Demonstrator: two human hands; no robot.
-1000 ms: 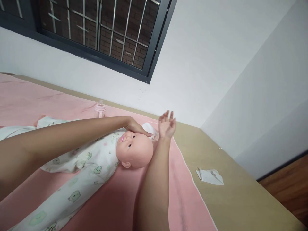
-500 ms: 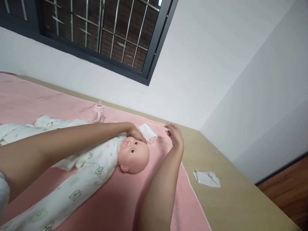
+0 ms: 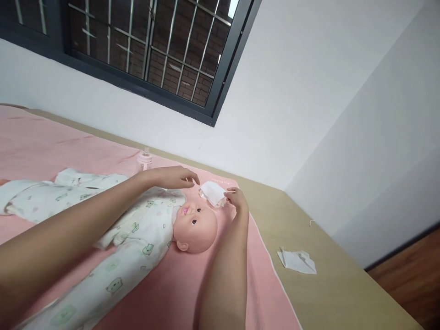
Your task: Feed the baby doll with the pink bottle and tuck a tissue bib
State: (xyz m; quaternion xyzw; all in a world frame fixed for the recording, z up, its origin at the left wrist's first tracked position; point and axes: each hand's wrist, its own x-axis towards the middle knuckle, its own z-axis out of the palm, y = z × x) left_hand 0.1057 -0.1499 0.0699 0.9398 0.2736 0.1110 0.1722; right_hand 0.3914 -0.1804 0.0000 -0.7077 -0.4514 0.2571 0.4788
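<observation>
A bald doll [image 3: 195, 229] in white pyjamas printed with green bears lies on its back on a pink mat [image 3: 165, 284]. Just beyond its head is a small clear packet with white tissue [image 3: 213, 192]. My left hand [image 3: 180, 177] hovers over the doll's shoulder, fingers stretched towards the packet's left side, holding nothing. On the other side, my right hand [image 3: 237, 198] has its fingertips at the packet's right edge, slightly apart; whether they press on it is hard to see. My left forearm hides part of the doll's body.
A pink-lidded baby bottle [image 3: 145, 160] stands behind my left wrist, partly covered. A crumpled white tissue [image 3: 297, 261] lies on the wooden surface [image 3: 330, 293] at right. A white wall and a barred window [image 3: 154, 50] rise behind.
My left hand has left the doll's head and moved up beside the packet. My right hand has come down and left to the packet's edge. The packet has turned slightly.
</observation>
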